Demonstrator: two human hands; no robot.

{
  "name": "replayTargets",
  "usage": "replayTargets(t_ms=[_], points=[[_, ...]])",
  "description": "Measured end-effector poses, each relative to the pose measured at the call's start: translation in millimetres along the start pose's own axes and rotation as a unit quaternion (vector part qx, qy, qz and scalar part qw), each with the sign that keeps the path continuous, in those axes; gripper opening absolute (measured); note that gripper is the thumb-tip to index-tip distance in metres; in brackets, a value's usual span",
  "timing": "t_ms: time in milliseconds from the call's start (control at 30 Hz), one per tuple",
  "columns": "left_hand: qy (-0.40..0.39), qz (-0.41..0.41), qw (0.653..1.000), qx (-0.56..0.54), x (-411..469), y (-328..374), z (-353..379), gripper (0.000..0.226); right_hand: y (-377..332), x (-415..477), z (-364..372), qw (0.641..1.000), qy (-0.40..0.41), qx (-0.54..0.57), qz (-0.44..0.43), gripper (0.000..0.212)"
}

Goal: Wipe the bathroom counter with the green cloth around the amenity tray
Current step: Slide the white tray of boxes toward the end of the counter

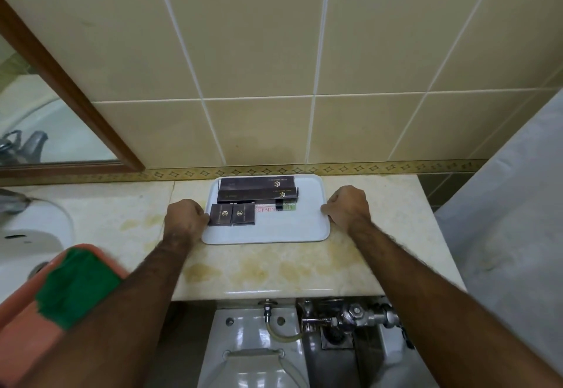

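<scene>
The white amenity tray (307,226) rests on the beige marble counter (274,266), close to the tiled wall. It carries several dark brown boxes (257,191) and a small green bottle (286,205). My left hand (185,215) grips the tray's left edge and my right hand (347,208) grips its right edge. The green cloth (73,287) lies on an orange container (18,336) at the lower left, away from both hands. Yellowish stains mark the counter in front of and left of the tray.
A white sink (27,235) sits at the left with a wood-framed mirror (61,98) above it. Below the counter's front edge are a toilet (253,351) and a metal flush valve (350,317). A pale wall surface (502,220) closes the right side.
</scene>
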State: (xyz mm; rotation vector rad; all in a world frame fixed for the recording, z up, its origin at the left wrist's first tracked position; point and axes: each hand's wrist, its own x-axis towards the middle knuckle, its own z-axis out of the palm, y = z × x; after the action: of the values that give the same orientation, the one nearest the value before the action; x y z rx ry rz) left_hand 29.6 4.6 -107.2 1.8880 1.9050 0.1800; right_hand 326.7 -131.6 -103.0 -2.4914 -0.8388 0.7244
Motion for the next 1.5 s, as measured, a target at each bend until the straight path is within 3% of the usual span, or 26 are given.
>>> replayTargets(t_ms=[300,600,800,1033,1300,1500], points=[[0.005,0.054,0.997,-0.049,-31.8,39.0,-10.9,0.013,34.5,-25.8,-52.4,0.995,0.045,0.073,0.054,0.027],[-0.052,0.233,0.971,0.008,-74.3,154.7,27.5,0.013,153.3,-91.1,-108.0,0.973,0.075,0.154,0.152,0.022],[-0.091,0.332,0.938,0.040,-100.1,243.9,87.8,0.015,225.1,-125.0,-123.8,0.904,0.069,0.342,0.248,0.006],[-0.105,0.390,0.912,0.065,-112.4,308.6,149.6,0.018,261.0,-145.5,-103.5,0.811,0.019,0.499,0.303,0.013],[-0.123,0.376,0.918,0.034,-101.7,330.2,180.6,0.020,267.4,-132.3,-76.1,0.771,0.020,0.567,0.288,0.016],[-0.072,0.356,0.932,0.000,-83.7,329.8,180.4,0.026,248.9,-119.3,-60.5,0.757,0.001,0.604,0.251,0.025]])
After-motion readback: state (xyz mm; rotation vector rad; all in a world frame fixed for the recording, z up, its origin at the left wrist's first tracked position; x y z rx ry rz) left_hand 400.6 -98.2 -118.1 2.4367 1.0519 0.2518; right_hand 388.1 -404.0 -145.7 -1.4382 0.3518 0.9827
